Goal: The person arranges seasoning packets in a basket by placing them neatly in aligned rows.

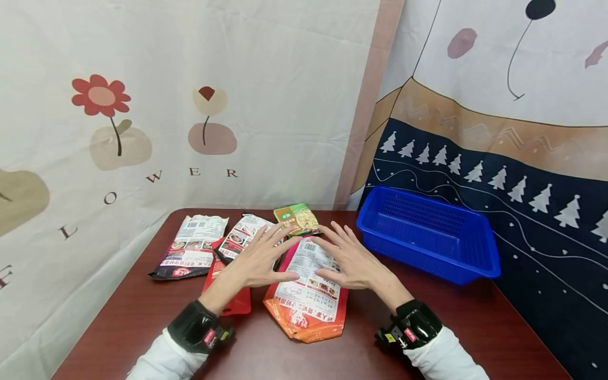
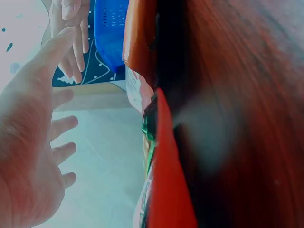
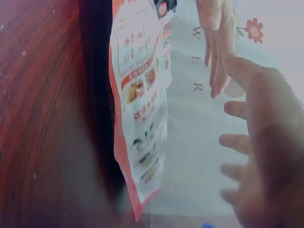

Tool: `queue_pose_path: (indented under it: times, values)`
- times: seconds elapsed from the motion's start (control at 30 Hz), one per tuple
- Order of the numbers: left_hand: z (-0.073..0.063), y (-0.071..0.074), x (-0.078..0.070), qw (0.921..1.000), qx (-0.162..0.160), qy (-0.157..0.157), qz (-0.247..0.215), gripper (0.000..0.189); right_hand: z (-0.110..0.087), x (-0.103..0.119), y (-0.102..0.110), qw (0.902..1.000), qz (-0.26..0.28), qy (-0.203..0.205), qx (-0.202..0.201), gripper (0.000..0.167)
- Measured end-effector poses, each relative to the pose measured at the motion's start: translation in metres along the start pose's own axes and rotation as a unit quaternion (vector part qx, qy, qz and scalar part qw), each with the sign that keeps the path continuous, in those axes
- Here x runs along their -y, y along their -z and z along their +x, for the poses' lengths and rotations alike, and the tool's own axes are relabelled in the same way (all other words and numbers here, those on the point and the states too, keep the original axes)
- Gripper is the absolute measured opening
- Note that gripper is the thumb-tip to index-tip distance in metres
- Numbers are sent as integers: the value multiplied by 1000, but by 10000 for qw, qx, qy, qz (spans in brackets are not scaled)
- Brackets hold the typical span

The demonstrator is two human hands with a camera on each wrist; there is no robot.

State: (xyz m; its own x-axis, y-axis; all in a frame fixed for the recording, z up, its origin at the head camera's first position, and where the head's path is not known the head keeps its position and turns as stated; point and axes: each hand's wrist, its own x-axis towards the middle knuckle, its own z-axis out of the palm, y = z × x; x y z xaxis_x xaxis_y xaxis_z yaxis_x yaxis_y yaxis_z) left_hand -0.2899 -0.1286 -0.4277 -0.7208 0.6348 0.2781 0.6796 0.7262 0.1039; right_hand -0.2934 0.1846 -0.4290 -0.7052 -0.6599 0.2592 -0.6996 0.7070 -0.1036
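Note:
Both hands hover over a group of food pouches, fingers spread and holding nothing. My left hand point(image 1: 258, 258) is above a black-and-white pouch point(image 1: 243, 232) and a red pouch point(image 1: 237, 302), partly covering both. My right hand point(image 1: 353, 258) is over the right edge of an orange-and-red pouch point(image 1: 309, 301) lying back side up between the hands. Past the fingertips lies a green packet point(image 1: 296, 219) with a food picture. In the right wrist view, a gap shows between the right hand point(image 3: 266, 128) and the orange-and-red pouch point(image 3: 142, 114).
A white pouch with a dark bottom point(image 1: 192, 245) lies at the left of the brown table point(image 1: 266, 361). A blue plastic basket point(image 1: 427, 232) stands at the back right, near the table edge. Printed cloths hang behind and to the right.

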Motion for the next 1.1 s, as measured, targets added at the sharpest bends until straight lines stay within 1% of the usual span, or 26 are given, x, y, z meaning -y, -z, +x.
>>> queue_pose_path:
  times: [0.13, 0.27, 0.47, 0.63, 0.73, 0.83, 0.93, 1.1]
  values:
    - [8, 1, -4, 10000, 9, -60, -60, 94, -9, -4, 9, 9999, -26, -118, -104, 85]
    - [24, 4, -10, 9997, 24, -227, -53, 95, -23, -12, 21, 9992, -23, -305, -240, 85]
    - [53, 5, -23, 9987, 5, -516, 22, 91, -49, -31, 38, 9963, -82, -796, -308, 87]
    - [80, 1, -39, 9979, 148, -632, -86, 89, -71, -51, 53, 9925, -171, -1166, -337, 88]
    - [98, -3, -50, 9971, 228, -718, -120, 87, -84, -63, 62, 9896, -249, -1366, -381, 86]
    - [114, -7, -60, 9965, 187, -795, -170, 84, -99, -74, 70, 9853, -303, -1648, -338, 84]
    - [130, -16, -69, 9963, 116, -838, -162, 81, -113, -84, 75, 9801, -301, -1951, -230, 83]
    - [152, -30, -88, 9952, 58, -975, 76, 78, -132, -96, 77, 9733, -320, -2270, -153, 80]
